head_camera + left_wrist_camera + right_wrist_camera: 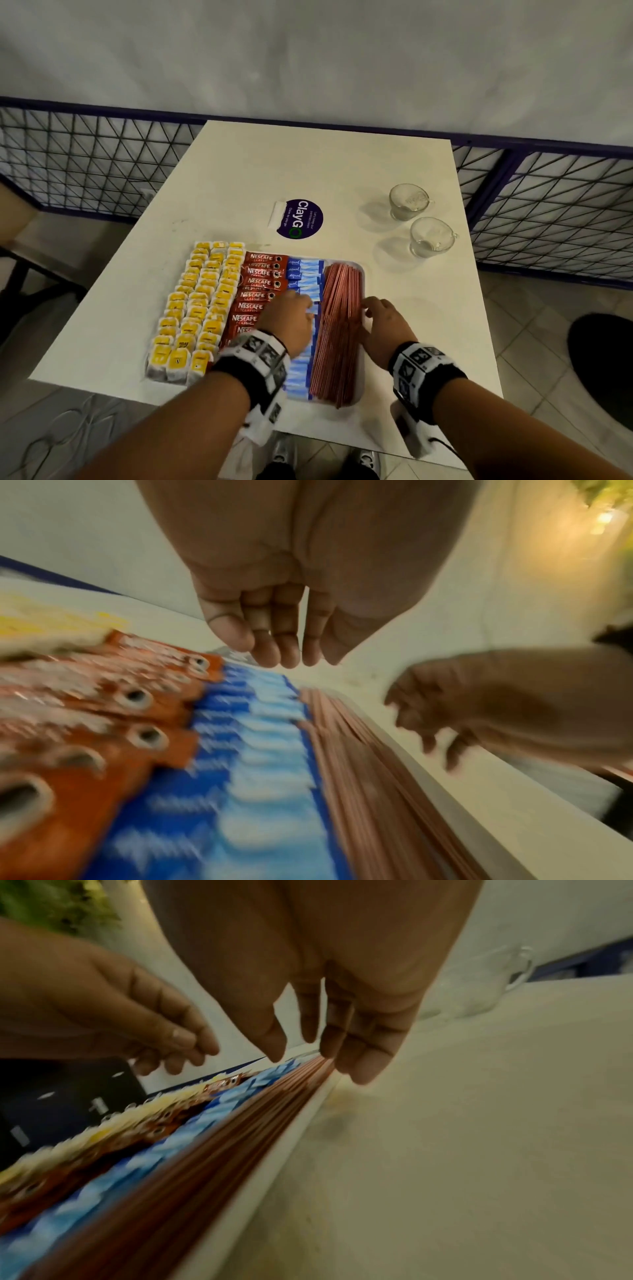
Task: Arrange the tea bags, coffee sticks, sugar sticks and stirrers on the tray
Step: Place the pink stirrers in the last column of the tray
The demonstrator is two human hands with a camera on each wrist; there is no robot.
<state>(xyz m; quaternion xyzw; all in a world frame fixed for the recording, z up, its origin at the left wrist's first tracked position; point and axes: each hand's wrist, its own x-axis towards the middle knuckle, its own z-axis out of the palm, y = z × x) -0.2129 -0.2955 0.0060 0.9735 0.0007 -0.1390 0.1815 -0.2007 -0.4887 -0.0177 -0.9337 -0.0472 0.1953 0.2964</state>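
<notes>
A white tray [360,373] on the table holds four rows: yellow tea bags [198,308] at the left, then red coffee sticks [260,274], blue sugar sticks [305,274] and reddish-brown stirrers [339,308] at the right. My left hand [305,308] hovers over the seam between coffee and sugar sticks. In the left wrist view its fingers [284,653] hang straight and hold nothing above the sugar sticks [260,750]. My right hand [371,310] is at the tray's right rim. Its straight fingertips [356,1066] touch the outer edge of the stirrers [222,1137].
Two empty glass cups [409,200] [432,236] stand at the table's far right. A round purple sticker [300,219] and a white slip [278,214] lie beyond the tray. A wire mesh fence [102,154] runs behind the table. The tray sits near the front edge.
</notes>
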